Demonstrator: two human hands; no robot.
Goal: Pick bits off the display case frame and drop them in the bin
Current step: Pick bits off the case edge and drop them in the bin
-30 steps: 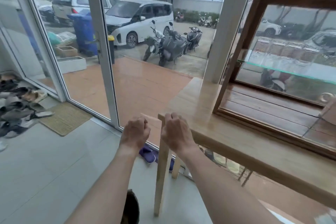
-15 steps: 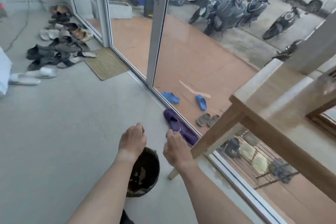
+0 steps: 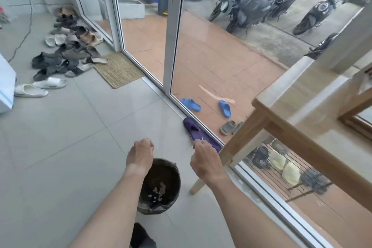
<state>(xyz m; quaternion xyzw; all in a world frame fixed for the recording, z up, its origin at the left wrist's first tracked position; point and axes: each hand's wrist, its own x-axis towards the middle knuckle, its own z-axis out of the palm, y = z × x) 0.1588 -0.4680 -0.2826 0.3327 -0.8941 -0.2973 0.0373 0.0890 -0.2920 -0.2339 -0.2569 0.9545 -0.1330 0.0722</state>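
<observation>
A dark round bin with a black liner stands on the grey tiled floor below my arms, and pale bits lie inside it. My left hand hovers over the bin's far left rim with its fingers curled shut. My right hand hangs to the right of the bin, beside the table leg, its fingertips pinched together. Whether either hand holds anything is hidden. Only a corner of the wooden display case frame shows, on the table at the right edge.
The light wooden table fills the right side, against a floor-length glass wall with a white door frame. A purple slipper lies by the sill beyond my right hand. A doormat and several shoes lie at the left.
My view has swung down from the table and display case to the floor and bin. Both hands came off the table corner and lowered, the left over the bin, the right beside it.
</observation>
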